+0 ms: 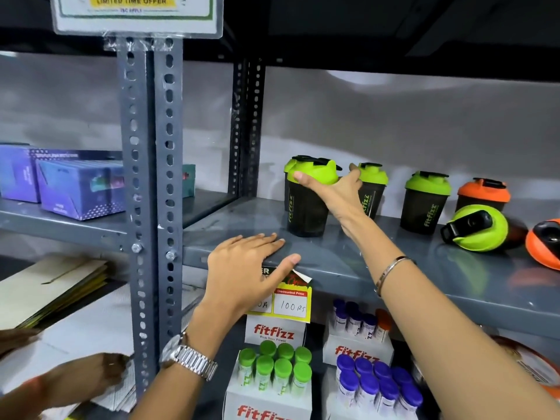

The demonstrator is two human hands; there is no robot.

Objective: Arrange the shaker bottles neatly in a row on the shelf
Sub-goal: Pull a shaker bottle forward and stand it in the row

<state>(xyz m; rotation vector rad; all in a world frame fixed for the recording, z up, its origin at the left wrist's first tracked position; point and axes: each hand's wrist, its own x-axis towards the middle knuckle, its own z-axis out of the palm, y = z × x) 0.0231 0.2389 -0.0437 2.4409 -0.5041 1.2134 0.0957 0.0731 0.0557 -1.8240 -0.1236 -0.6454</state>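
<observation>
On the grey metal shelf stand black shaker bottles with coloured lids. My right hand grips the green-lidded front bottle just under its lid; another green-lidded bottle stands hidden behind it. To the right stand a green-lidded bottle, a further green-lidded one and an orange-lidded one. A green-lidded bottle and an orange-lidded bottle lie on their sides at the right. My left hand rests flat on the shelf's front edge, fingers spread.
Perforated grey uprights bound the shelf on the left; purple boxes sit on the neighbouring shelf. Below are boxes of green-capped tubes and purple-capped tubes, and a price tag. Another person's hands handle papers at lower left.
</observation>
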